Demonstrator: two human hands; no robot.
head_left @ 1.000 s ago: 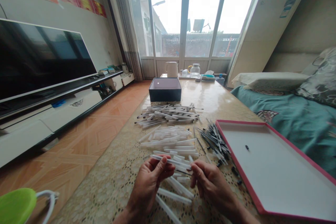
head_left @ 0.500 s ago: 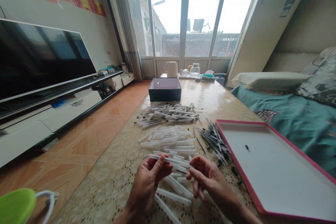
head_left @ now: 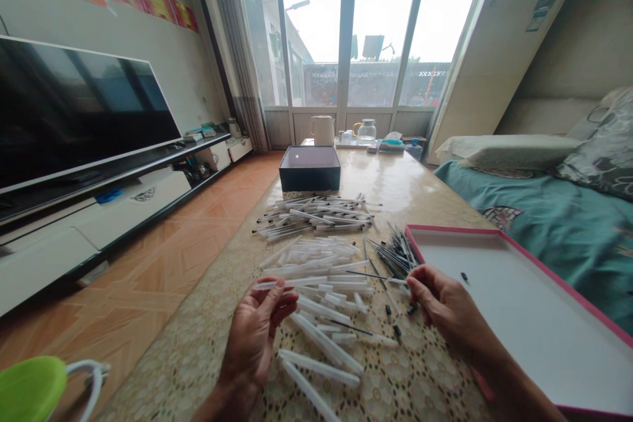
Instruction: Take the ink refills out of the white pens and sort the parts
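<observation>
My left hand (head_left: pixel 254 326), fingers closed, holds a translucent white pen barrel (head_left: pixel 266 285) over the near left of the pile. To the right, my right hand (head_left: pixel 440 297) pinches the pale end of a thin pen refill (head_left: pixel 372 275), whose dark tip points left. Between and below the hands lie loose pen barrels (head_left: pixel 329 345) and another refill (head_left: pixel 353 328). Small black pen caps (head_left: pixel 397 331) rest beside them. Just beyond my right hand is a heap of dark refills (head_left: pixel 395 252).
A pink-rimmed white tray (head_left: pixel 544 316) lies at the right with one small black piece (head_left: pixel 464 277) in it. Farther back are a pile of pens with dark ends (head_left: pixel 316 216) and a dark box (head_left: pixel 310 178). A kettle (head_left: pixel 323 130) and glass jug (head_left: pixel 366 130) stand at the far end.
My hands have moved apart. The right one has gone right and now holds a refill out toward the dark heap; the left has shifted left, still with a barrel.
</observation>
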